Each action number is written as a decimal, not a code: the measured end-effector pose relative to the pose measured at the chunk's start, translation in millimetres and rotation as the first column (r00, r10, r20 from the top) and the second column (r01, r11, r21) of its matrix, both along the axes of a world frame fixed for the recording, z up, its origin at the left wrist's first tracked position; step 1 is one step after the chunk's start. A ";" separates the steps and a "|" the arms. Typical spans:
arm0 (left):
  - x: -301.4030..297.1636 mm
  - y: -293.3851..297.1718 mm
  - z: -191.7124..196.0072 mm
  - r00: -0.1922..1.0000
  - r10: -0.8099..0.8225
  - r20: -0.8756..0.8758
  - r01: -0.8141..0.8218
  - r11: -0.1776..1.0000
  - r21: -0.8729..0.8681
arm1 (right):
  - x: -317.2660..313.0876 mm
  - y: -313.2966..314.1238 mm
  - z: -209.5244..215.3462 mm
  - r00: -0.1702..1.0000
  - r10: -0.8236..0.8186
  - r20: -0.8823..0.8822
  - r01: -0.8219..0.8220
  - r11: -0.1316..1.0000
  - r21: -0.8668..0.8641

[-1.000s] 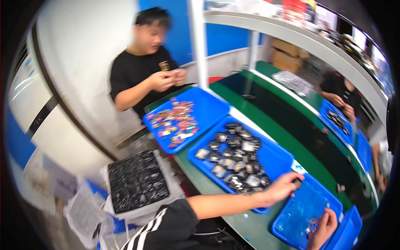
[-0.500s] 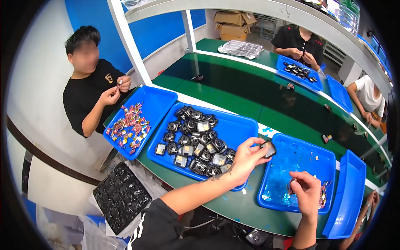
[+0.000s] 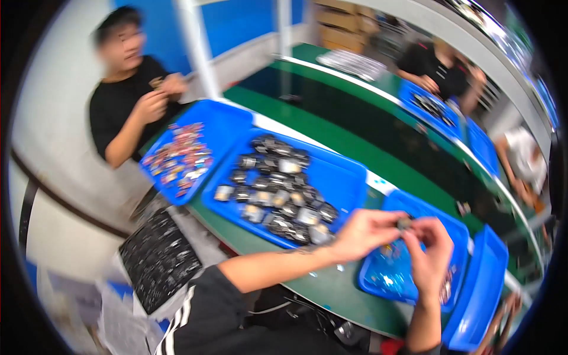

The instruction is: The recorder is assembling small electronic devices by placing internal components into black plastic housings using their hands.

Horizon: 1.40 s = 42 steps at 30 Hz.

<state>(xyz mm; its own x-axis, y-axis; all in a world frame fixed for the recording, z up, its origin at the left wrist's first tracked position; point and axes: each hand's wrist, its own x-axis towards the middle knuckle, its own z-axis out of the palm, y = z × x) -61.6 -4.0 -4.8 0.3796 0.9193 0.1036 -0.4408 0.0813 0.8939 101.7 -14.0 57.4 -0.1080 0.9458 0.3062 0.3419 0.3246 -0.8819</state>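
Note:
My left hand (image 3: 365, 235) pinches a small black housing (image 3: 404, 223) between thumb and fingers, above the near-right blue tray. My right hand (image 3: 431, 245) comes up against it from the right, fingers pinched at the housing's edge. Motion blur hides whether a small part sits in the right fingertips. Below the hands is a blue tray (image 3: 368, 283) with shiny blue film scraps and some reddish bits at its right side. Left of my hands, another blue tray (image 3: 346, 177) holds many black housings (image 3: 278, 188), some showing pale square faces.
A blue tray (image 3: 228, 112) of small reddish parts (image 3: 180, 157) stands far left, beside a person (image 3: 127, 89) in black. A narrow blue tray (image 3: 478, 296) is at right. Across the dark belt (image 3: 355, 112) sit other people. A black moulded tray (image 3: 160, 260) lies lower left.
My hands have come together: the right rose to meet the left, which moved slightly right with the housing. The reddish part seen in the right hand is now hidden. The view has shifted and blurred.

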 end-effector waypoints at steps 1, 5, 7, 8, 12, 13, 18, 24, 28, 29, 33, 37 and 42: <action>0.3 3.0 -2.6 0.994 0.030 0.103 -0.034 0.999 0.039 | -5.5 2.2 3.2 0.997 -0.015 0.079 0.012 0.999 0.045; 9.9 13.0 -0.4 0.991 -0.021 0.130 0.018 1.000 0.022 | -0.3 3.9 5.2 0.980 -0.098 0.174 0.083 0.993 0.090; 12.5 12.9 -1.9 0.996 -0.028 0.088 0.027 1.000 0.010 | 2.7 1.1 9.6 0.968 -0.133 0.211 0.110 0.987 0.118; 14.9 10.8 -2.4 0.996 -0.033 0.086 0.033 0.999 0.005 | 3.9 -1.1 11.4 0.958 -0.140 0.249 0.105 0.983 0.148; 17.6 3.6 -2.3 0.995 -0.011 0.094 0.008 0.999 0.040 | 6.2 -5.5 9.4 0.961 -0.126 0.247 0.092 0.985 0.147; 17.3 2.6 -2.1 0.996 -0.003 0.094 0.000 0.999 0.038 | 6.7 -5.4 8.6 0.961 -0.129 0.246 0.095 0.985 0.145; 18.9 1.2 -2.0 0.997 0.009 0.081 -0.016 0.997 0.078 | 6.3 -7.3 11.6 0.962 -0.119 0.247 0.088 0.987 0.135; 16.6 -0.6 -2.3 0.998 0.021 0.056 -0.026 0.996 0.088 | 4.3 -5.4 6.3 0.969 -0.113 0.219 0.093 0.990 0.103; 13.3 -1.1 3.8 1.000 0.020 0.006 -0.020 0.990 0.139 | 5.7 -0.9 9.4 0.968 -0.109 0.226 0.073 0.985 0.158; 12.8 -0.7 3.9 1.000 0.019 0.001 -0.019 0.990 0.139 | 5.9 -1.6 13.2 0.946 -0.146 0.291 0.099 0.980 0.171; 12.7 2.6 2.7 0.998 0.064 0.029 -0.068 0.983 0.169 | 7.4 2.6 4.9 0.946 -0.198 0.257 0.150 0.969 0.195; 15.6 1.6 10.5 0.974 0.179 0.140 -0.197 0.972 0.130 | 23.1 2.3 -13.5 0.983 -0.014 -0.182 -0.003 0.996 -0.089; 16.6 4.6 5.6 0.970 0.232 0.079 -0.245 0.932 0.267 | 24.4 -10.9 -20.3 0.966 0.101 -0.239 -0.168 0.946 -0.277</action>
